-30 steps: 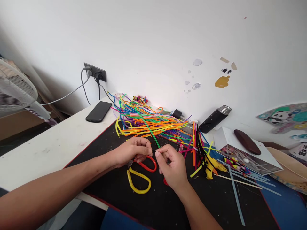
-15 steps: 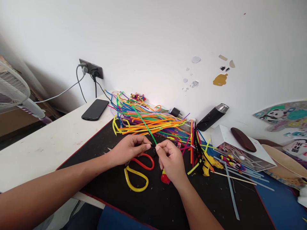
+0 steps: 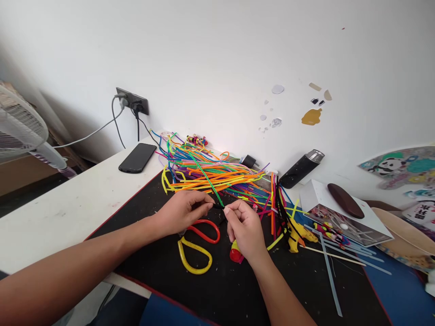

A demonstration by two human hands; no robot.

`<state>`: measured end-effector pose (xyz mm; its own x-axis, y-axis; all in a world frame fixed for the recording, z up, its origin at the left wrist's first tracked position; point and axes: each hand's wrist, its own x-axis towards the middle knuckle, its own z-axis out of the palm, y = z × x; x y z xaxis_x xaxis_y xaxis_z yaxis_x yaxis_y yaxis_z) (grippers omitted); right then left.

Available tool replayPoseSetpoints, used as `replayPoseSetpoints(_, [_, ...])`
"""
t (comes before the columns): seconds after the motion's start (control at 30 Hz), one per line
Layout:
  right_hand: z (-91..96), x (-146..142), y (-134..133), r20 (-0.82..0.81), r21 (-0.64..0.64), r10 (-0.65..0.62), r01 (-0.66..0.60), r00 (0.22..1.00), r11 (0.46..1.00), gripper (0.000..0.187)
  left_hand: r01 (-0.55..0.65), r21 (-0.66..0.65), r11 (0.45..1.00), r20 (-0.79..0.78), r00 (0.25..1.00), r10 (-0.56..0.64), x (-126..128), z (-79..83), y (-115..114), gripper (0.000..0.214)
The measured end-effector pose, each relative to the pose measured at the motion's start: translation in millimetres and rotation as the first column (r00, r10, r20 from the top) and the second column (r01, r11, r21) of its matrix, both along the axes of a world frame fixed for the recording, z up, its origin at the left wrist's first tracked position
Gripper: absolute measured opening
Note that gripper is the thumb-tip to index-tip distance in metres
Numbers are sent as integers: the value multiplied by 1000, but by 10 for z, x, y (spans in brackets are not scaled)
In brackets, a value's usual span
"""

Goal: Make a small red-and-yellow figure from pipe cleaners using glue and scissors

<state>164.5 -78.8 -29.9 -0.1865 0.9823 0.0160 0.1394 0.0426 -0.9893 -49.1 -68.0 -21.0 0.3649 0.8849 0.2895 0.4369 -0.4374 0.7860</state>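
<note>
My left hand (image 3: pixel 186 211) is closed in a pinch on one end of a short black pipe cleaner (image 3: pixel 218 206). A long green pipe cleaner (image 3: pixel 205 175) slants down from the pile to the fingertips of my right hand (image 3: pixel 245 228), which pinch it where it meets the black one. Below my left hand lie scissors with one red and one yellow handle (image 3: pixel 195 271); their blades are mostly hidden under that hand. Beside my right wrist is a small red and yellow piece (image 3: pixel 235 253), partly covered.
Many coloured pipe cleaners (image 3: pixel 217 181) are heaped at the back of the black mat (image 3: pixel 163 276). A phone (image 3: pixel 137 158) lies on the left. To the right are a black flask (image 3: pixel 301 170), a yellow glue gun (image 3: pixel 296 235), glue sticks (image 3: pixel 332 280) and a white box (image 3: pixel 314 194).
The view has shifted slightly. A little more of the black pipe cleaner shows between my hands, which have moved slightly apart. Both pinches stay closed.
</note>
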Motion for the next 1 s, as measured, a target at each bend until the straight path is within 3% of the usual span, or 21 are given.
replayPoseSetpoints(0.23, [38,-67,-52,92,38,-13,9,996,999,28,-61,55,997,-134,989,68,27,-83,4,19])
replayPoseSetpoints(0.33, [43,-70,-61,79,35,-19,16,997,999,28,-26,-173,985,28,999,32,23,-40,5,24])
replayPoseSetpoints(0.4, [52,-59,-57,49,10,-10,10,999,1000,29,62,-333,941,169,986,-5,12,-17,15,30])
replayPoseSetpoints(0.47, [60,-41,-41,21,-16,-4,4,1000,1000,29,127,-381,916,246,969,-32,1,-15,32,33])
replayPoseSetpoints(0.57, [55,-5,2,-21,-54,-7,6,1000,999,30,109,-282,953,244,969,-39,-2,-41,48,30])
replayPoseSetpoints(0.67, [23,22,33,-62,-86,-1,-5,998,996,29,58,-77,995,125,991,-48,2,-73,39,30])
replayPoseSetpoints(0.8, [-28,20,24,-88,-106,36,-45,995,993,27,65,111,992,-17,998,-64,-18,-125,27,21])
replayPoseSetpoints(0.9, [-46,12,12,-93,-118,51,-62,994,991,26,71,174,982,-52,997,-63,-47,-157,37,19])
replayPoseSetpoints(1.0, [-39,7,11,-87,-128,55,-66,995,990,27,77,150,986,-59,996,-69,-52,-156,42,20])
